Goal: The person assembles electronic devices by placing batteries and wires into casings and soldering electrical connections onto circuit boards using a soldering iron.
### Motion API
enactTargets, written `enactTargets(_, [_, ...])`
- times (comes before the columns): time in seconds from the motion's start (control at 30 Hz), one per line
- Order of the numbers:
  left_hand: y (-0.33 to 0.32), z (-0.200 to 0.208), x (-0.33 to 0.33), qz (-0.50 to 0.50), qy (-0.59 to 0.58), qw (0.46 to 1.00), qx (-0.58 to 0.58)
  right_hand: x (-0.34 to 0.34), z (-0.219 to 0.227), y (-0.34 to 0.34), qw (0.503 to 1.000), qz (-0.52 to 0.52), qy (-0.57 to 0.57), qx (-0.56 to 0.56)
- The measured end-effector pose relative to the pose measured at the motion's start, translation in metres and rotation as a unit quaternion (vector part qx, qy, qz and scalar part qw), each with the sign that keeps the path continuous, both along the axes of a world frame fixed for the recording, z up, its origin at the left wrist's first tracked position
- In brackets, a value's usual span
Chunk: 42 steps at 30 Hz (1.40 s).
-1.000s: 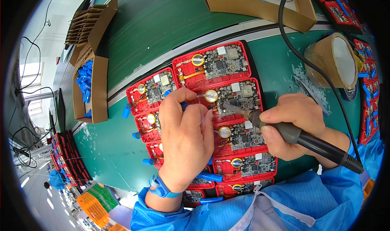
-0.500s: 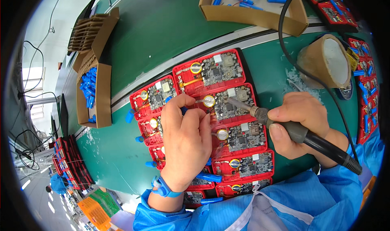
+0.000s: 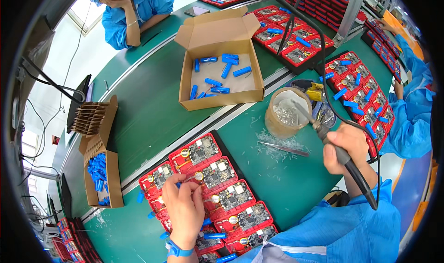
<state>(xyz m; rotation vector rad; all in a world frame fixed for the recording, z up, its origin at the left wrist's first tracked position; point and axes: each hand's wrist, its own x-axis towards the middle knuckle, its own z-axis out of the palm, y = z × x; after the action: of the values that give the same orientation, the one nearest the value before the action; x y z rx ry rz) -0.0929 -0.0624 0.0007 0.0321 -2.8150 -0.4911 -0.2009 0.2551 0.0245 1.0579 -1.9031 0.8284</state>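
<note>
My right hand (image 3: pixel 349 147) grips a soldering iron (image 3: pixel 343 155) by its dark handle. The metal tip reaches over the mouth of a round brown tub (image 3: pixel 279 123) holding small clear pieces. My left hand (image 3: pixel 185 207) is bent over a tray of red cases, its fingers curled together at the second case from the far end. A blue battery cell (image 3: pixel 178 185) shows partly between those fingers; the rest of it is hidden. Each red case (image 3: pixel 213 175) holds a grey circuit board (image 3: pixel 217 173), and several have a round coin cell (image 3: pixel 199 175) beside the board.
Tweezers (image 3: pixel 284 148) lie among scattered clear bits near the tub. An open cardboard box (image 3: pixel 222 99) holds loose blue cells; another box (image 3: pixel 115 179) stands left. More case trays (image 3: pixel 296 36) lie far right. The iron's cable (image 3: pixel 323 73) loops overhead. A person (image 3: pixel 134 18) leans across the bench; another works at right.
My right hand has carried the soldering iron away from the boards to the tub. My left hand stays at the same case. The view has swung up and right.
</note>
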Motion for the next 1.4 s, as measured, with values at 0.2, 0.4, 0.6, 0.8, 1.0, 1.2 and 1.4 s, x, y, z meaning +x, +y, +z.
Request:
enactTargets(0.2, [-0.019, 0.041, 0.014, -0.016, -0.038, 0.989, 0.143, -0.004, -0.006, -0.005, 0.992, -0.063, -0.108, -0.028])
enactTargets(0.4, [-0.030, 0.046, 0.047, -0.056, -0.190, 0.969, 0.148, 0.017, -0.013, -0.006, 0.985, -0.075, -0.133, -0.074])
enactTargets(0.6, [-0.026, 0.036, 0.060, -0.076, -0.179, 0.973, 0.122, 0.021, -0.016, -0.015, 0.996, -0.036, -0.059, -0.058])
enactTargets(0.8, [-0.024, 0.019, 0.073, 0.006, -0.168, 0.978, 0.124, 0.039, -0.010, -0.008, 0.999, -0.030, -0.019, -0.025])
enactTargets(1.0, [-0.008, 0.018, 0.059, 0.107, -0.189, 0.953, 0.210, 0.045, -0.002, -0.039, 0.980, 0.121, -0.145, -0.065])
enactTargets(1.2, [-0.007, 0.010, 0.066, 0.109, -0.152, 0.974, 0.125, 0.050, -0.012, -0.073, 0.839, 0.303, -0.405, -0.198])
enactTargets(1.4, [0.007, 0.027, 0.079, 0.088, -0.011, 0.906, 0.414, 0.047, -0.008, -0.081, 0.846, 0.346, -0.376, -0.151])
